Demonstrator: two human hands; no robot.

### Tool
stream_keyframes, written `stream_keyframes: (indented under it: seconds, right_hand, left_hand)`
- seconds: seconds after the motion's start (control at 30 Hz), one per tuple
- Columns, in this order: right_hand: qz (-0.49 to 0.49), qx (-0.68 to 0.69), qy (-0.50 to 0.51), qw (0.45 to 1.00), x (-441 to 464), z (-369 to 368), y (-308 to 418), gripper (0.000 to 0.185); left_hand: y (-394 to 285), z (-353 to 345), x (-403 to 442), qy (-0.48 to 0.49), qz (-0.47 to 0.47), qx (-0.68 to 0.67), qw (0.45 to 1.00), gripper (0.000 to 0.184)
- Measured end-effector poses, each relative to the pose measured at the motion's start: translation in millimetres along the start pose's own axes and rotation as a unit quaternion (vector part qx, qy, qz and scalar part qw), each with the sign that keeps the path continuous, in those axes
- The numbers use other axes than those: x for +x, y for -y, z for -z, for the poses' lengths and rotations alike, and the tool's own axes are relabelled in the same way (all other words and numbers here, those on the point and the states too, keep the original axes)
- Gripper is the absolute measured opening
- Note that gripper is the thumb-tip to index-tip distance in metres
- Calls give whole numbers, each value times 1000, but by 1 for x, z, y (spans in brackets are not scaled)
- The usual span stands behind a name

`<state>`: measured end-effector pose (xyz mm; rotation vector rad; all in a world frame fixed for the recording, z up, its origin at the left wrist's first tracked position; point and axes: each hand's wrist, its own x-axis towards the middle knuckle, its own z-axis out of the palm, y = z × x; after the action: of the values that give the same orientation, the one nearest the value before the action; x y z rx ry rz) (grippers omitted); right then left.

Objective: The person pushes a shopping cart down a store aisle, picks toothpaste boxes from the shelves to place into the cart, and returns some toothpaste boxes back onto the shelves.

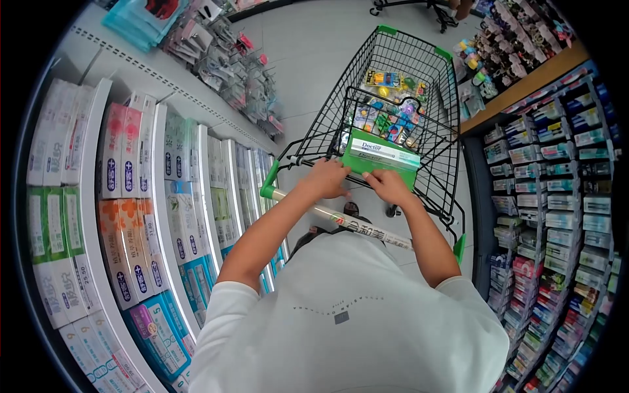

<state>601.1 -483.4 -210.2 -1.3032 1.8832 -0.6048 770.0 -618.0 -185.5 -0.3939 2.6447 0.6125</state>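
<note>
A black wire shopping cart [314,141] with green corners stands in front of me, its pale handle bar [354,223] crossing near my waist. A white "Doctor" box [385,152] lies on the cart's green panel [400,175]. My left hand [329,178] is at the left end of the panel, over the cart's near edge, its fingers partly bent. My right hand [388,186] touches the panel's lower edge below the box. Whether either hand grips anything is hard to make out. Colourful packaged items [393,121] lie inside the cart.
Shelves of boxed toothpaste [124,255] line the left side, with hanging packets [219,65] beyond them. A rack of small packages [553,216] stands at the right, below a wooden ledge [524,85]. Grey tiled floor [304,59] runs ahead, with black wheeled legs [442,16] at the top.
</note>
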Motion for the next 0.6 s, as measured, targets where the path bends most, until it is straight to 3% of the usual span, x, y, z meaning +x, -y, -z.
stream_keyframes:
  seconds: [0.07,0.2,0.27,0.3,0.5,0.6]
  right_hand:
    - [-31,39,31,998,-5,4,8,42]
    - [-29,23,4,999,-15,0,6,40]
    - [-22,8,-6,1000,-23,-8,7,39]
    - [-7,12,-21,1000,-26,-10,8,37]
    - [-38,18,-50,998,-46,-34,19,35]
    - [-72,30,-64,995,-60,-45,32,34]
  left_hand:
    - [-1,-11,12,38,63,4,997,50]
    - [-1,-5,25,50,47,-3,998,39]
    - [-8,4,26,113,19,45,992,31]
    - [-11,4,23,86,26,30,996,28]
    - [-11,0,5,56,-17,37,998,26]
    - [-15,5,-2,104,-33,67,992,28]
